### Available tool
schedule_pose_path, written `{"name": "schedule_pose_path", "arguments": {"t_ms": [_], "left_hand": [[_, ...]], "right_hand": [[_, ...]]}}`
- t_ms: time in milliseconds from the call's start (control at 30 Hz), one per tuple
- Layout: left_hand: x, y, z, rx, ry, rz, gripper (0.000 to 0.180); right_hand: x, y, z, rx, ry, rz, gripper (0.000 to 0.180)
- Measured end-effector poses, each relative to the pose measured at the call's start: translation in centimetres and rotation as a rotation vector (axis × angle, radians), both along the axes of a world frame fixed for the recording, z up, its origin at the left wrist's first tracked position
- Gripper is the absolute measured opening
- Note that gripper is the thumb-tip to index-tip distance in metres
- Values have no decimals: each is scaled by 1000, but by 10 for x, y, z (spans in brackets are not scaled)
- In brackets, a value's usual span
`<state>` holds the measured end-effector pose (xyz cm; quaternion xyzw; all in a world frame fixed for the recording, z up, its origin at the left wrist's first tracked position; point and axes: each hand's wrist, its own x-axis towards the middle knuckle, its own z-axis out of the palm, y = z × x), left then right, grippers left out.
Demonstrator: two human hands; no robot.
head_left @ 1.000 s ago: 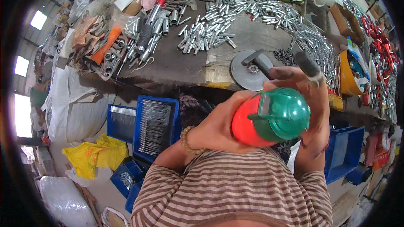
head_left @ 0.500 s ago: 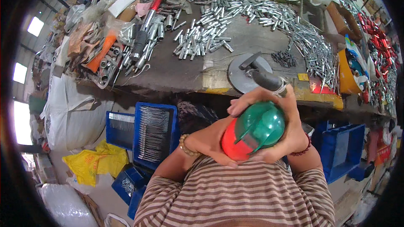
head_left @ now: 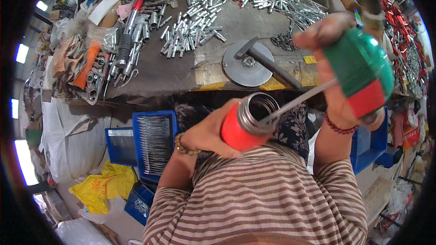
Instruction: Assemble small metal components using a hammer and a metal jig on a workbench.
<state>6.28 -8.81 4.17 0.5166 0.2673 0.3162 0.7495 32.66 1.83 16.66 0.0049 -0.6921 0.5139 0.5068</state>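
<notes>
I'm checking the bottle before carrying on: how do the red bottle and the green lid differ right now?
The red bottle has a threaded metal neck; the green lid is domed, with a red section. The bottle is in the left hand, mouth uncovered; the lid is in the right hand, tilted, its thin straw slanting toward the bottle. Both show red and are hand-held.

The bottle [head_left: 236, 131] is coloured red, its neck [head_left: 246, 119] silver; the lid [head_left: 363, 70] is coloured green and red. The shirt [head_left: 259, 195] is striped in brown and cream. Dark cloth [head_left: 293, 138] is patterned in pale tones. The bag [head_left: 102, 187] is coloured yellow.
</notes>
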Motion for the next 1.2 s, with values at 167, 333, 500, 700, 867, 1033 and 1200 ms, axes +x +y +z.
{"name": "schedule_pose_path", "arguments": {"t_ms": [167, 333, 500, 700, 867, 1033, 1200], "left_hand": [[-11, -10, -37, 373, 423, 396, 108], [-25, -27, -50, 345, 495, 678, 103], [-34, -29, -28, 704, 672, 796, 106], [-47, -21, 21, 887, 447, 769, 93], [-35, -11, 73, 1201, 180, 852, 52], [-22, -17, 111, 1283, 174, 918, 48], [-15, -16, 129, 1392, 264, 1068, 44]], "right_hand": [[36, -25, 7, 32, -58, -566, 101], [48, -38, -35, 2, 48, -612, 88], [8, -72, -94, 32, -323, -624, 101], [-26, -82, -188, 227, -758, -576, 70], [-24, -94, -265, 77, -1010, -556, 62], [-19, -100, -303, 25, -1066, -593, 59], [-21, -91, -325, -94, -1182, -706, 63]]}}
